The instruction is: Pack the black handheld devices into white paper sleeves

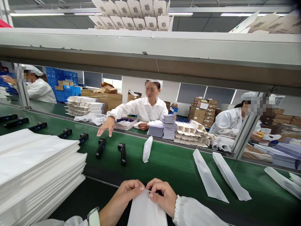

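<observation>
At the front edge of the green belt, a white paper sleeve (147,210) stands between my hands. My left hand (131,191) pinches its top edge between thumb and fingers. My right hand (162,195) is closed on the same edge just to the right, its thumb on the front face. The sleeve's lower end runs out of view. To my left rises a tall stack of white paper sheets or sleeves (42,175), which neither hand touches.
A green conveyor belt (169,169) crosses ahead, carrying black L-shaped devices (122,153) and filled-looking white sleeves (209,175). Across it, a co-worker's hand (106,126) reaches over a device. A shelf (150,40) with white boxes hangs overhead; a metal post (249,131) stands right.
</observation>
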`<action>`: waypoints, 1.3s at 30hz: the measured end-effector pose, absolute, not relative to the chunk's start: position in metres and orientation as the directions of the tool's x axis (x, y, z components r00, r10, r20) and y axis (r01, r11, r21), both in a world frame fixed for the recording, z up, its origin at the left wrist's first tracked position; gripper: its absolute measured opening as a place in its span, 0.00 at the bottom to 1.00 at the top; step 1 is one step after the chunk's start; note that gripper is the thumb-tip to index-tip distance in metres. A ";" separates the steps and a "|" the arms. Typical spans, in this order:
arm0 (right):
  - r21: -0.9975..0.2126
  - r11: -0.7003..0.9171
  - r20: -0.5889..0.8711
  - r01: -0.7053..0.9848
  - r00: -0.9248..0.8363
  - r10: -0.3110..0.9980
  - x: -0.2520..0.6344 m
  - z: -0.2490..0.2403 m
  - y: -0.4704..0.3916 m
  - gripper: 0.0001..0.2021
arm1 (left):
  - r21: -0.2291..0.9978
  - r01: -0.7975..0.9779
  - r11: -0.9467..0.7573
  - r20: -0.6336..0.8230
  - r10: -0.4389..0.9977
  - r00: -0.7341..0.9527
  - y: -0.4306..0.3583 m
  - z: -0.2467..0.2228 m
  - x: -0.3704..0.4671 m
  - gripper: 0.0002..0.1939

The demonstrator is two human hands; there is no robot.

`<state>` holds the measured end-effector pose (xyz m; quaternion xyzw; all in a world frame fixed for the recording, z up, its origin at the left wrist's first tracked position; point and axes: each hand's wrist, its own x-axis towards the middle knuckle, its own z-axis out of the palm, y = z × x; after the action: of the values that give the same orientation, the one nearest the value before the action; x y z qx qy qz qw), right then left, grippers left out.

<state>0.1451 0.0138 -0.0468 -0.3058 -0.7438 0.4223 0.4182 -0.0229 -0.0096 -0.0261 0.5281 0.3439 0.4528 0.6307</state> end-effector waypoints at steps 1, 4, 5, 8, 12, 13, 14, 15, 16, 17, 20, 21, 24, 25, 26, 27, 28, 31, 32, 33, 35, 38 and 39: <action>-0.883 0.455 0.360 0.111 -0.462 0.810 0.145 -0.047 0.014 0.13 | 0.976 -0.218 0.031 0.049 0.935 0.352 -0.009 -0.029 -0.024 0.16; -0.891 0.437 0.329 0.123 -0.489 0.808 0.144 -0.046 0.013 0.13 | 0.966 -0.254 0.042 0.053 0.934 0.354 -0.007 -0.035 -0.025 0.16; -0.903 0.414 0.309 0.112 -0.501 0.809 0.144 -0.044 0.013 0.13 | 0.962 -0.267 0.051 0.048 0.934 0.353 -0.007 -0.036 -0.025 0.17; -0.942 0.329 0.256 0.063 -0.499 0.828 0.143 -0.035 0.018 0.11 | 0.958 -0.276 0.072 0.032 0.935 0.354 -0.010 -0.034 -0.024 0.16; -0.897 0.367 0.258 0.249 -0.379 0.889 0.126 -0.023 0.049 0.06 | 0.964 -0.262 0.050 0.055 0.924 0.378 -0.013 -0.027 -0.020 0.17; -0.873 0.369 0.257 0.318 -0.343 0.904 0.117 -0.023 0.060 0.04 | 0.966 -0.254 0.041 0.063 0.920 0.386 -0.013 -0.026 -0.019 0.17; -0.857 0.358 0.251 0.371 -0.307 0.918 0.107 -0.024 0.072 0.04 | 0.970 -0.243 0.033 0.067 0.917 0.394 -0.014 -0.025 -0.019 0.17; -0.850 0.339 0.242 0.403 -0.272 0.931 0.096 -0.026 0.085 0.07 | 0.974 -0.225 0.026 0.067 0.915 0.398 -0.014 -0.024 -0.018 0.17; -0.851 0.316 0.231 0.420 -0.241 0.943 0.085 -0.029 0.097 0.11 | 0.980 -0.200 0.019 0.064 0.913 0.403 -0.014 -0.024 -0.018 0.18; -0.858 0.293 0.221 0.422 -0.213 0.952 0.074 -0.032 0.108 0.15 | 0.985 -0.175 0.007 0.065 0.912 0.405 -0.014 -0.024 -0.018 0.18; -0.900 0.225 0.180 0.374 -0.151 0.972 0.051 -0.041 0.134 0.22 | 0.994 -0.091 -0.067 0.099 0.905 0.414 -0.014 -0.023 -0.017 0.18; -0.919 0.193 0.154 0.344 -0.139 0.978 0.048 -0.043 0.139 0.22 | 0.994 -0.060 -0.094 0.111 0.902 0.418 -0.014 -0.023 -0.017 0.18; -0.975 0.070 0.039 0.209 -0.150 0.988 0.057 -0.046 0.145 0.19 | 0.991 0.018 -0.135 0.115 0.898 0.424 -0.013 -0.024 -0.017 0.18; -0.987 0.033 0.006 0.156 -0.168 0.986 0.065 -0.045 0.142 0.20 | 0.990 0.031 -0.137 0.111 0.900 0.422 -0.013 -0.024 -0.018 0.18; -0.994 0.006 -0.015 0.110 -0.185 0.983 0.075 -0.043 0.136 0.22 | 0.990 0.038 -0.135 0.107 0.903 0.416 -0.013 -0.024 -0.018 0.18; -0.999 -0.008 -0.019 0.052 -0.210 0.978 0.086 -0.039 0.128 0.24 | 0.991 0.042 -0.130 0.102 0.907 0.410 -0.012 -0.024 -0.019 0.19; -1.000 -0.012 -0.005 -0.025 -0.247 0.969 0.098 -0.034 0.118 0.26 | 0.991 0.042 -0.126 0.099 0.911 0.401 -0.012 -0.024 -0.020 0.19; -0.955 -0.037 0.086 -0.294 -0.397 0.914 0.132 -0.013 0.081 0.34 | 0.991 0.023 -0.135 0.115 0.914 0.390 -0.011 -0.019 -0.022 0.18; -0.932 -0.054 0.115 -0.359 -0.433 0.894 0.140 -0.006 0.070 0.37 | 0.990 0.014 -0.137 0.120 0.908 0.401 -0.012 -0.017 -0.022 0.18; -0.915 -0.065 0.133 -0.398 -0.449 0.884 0.147 0.001 0.060 0.40 | 0.991 0.006 -0.136 0.121 0.900 0.419 -0.012 -0.015 -0.021 0.17; -0.907 -0.055 0.144 -0.417 -0.432 0.890 0.154 0.013 0.045 0.44 | 0.992 0.013 -0.125 0.106 0.884 0.456 -0.014 -0.010 -0.019 0.16; -0.900 -0.028 0.166 -0.435 -0.402 0.900 0.155 0.023 0.038 0.43 | 0.991 0.044 -0.123 0.088 0.880 0.466 -0.016 -0.005 -0.015 0.15; -0.901 -0.024 0.170 -0.433 -0.405 0.898 0.153 0.024 0.037 0.39 | 0.991 0.035 -0.127 0.097 0.881 0.464 -0.016 -0.004 -0.014 0.15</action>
<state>0.1535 0.0370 0.0240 -0.2349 -0.4955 0.6760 0.4923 -0.0144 -0.0159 -0.0044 0.6482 0.3531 0.3787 0.5584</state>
